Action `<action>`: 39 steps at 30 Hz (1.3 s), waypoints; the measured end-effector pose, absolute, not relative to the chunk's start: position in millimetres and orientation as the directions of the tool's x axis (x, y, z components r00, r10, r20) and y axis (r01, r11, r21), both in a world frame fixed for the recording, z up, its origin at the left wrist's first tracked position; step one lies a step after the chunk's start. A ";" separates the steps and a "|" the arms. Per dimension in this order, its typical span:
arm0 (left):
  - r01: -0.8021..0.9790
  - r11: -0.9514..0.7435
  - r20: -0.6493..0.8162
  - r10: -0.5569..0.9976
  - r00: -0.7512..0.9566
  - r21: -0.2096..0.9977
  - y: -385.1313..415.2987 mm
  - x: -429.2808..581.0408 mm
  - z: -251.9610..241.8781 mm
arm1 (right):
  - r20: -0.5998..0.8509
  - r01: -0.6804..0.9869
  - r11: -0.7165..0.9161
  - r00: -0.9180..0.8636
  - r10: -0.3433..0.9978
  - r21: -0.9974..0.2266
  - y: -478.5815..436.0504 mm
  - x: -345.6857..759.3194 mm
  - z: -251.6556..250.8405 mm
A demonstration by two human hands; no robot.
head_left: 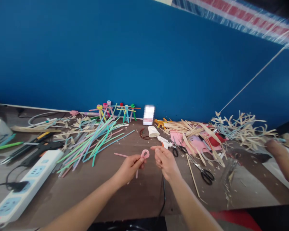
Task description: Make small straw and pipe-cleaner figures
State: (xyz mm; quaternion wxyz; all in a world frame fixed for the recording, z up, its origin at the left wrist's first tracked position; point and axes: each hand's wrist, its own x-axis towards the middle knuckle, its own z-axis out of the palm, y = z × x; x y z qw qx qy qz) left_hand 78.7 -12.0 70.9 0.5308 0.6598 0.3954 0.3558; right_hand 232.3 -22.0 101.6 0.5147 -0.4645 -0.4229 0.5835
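Observation:
My left hand (pixel 132 165) pinches a pink pipe cleaner whose upper part is curled into a loop (pixel 145 154). One straight end (pixel 120 155) pokes out to the left of the hand, and another short end hangs below the fingers. Just right of the loop is my right hand (pixel 165 160), apart from it. Its index finger stretches toward the loop while the other fingers curl loosely, and no object shows in them. Behind that hand, a white glue gun (pixel 164 142) lies on the dark table (pixel 139 195).
Loose pipe cleaners (pixel 98 141) lie at the left beside a power strip (pixel 29 183). Small pipe-cleaner figures (pixel 126 112) stand along the blue wall. Scissors (pixel 207 176) and dried strips (pixel 190 128) lie at the right. Another person's hand (pixel 276 149) is at far right.

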 end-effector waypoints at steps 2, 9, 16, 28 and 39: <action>-0.028 0.066 -0.047 0.900 0.433 0.997 -12.8 82.7 67.4 | -0.018 -0.154 -0.007 0.070 0.997 -0.988 -26.4 230.8 96.7; -0.144 0.215 -0.145 0.911 0.385 0.966 -16.4 84.4 70.6 | 0.160 0.160 0.143 0.100 0.982 -0.977 -41.2 216.5 92.7; -0.078 0.116 -0.069 0.894 0.443 0.990 -17.2 79.2 58.1 | 0.124 0.027 0.122 0.066 0.990 -0.992 -30.9 211.2 85.1; 0.344 -0.338 0.189 0.897 0.400 0.876 -22.4 75.2 73.6 | 0.216 0.260 0.177 0.127 0.968 -0.949 -40.1 201.7 88.6; 0.332 -0.412 0.236 0.857 0.459 0.849 -24.1 74.4 81.9 | 0.170 0.107 0.159 0.099 0.980 -0.981 -44.4 202.9 86.4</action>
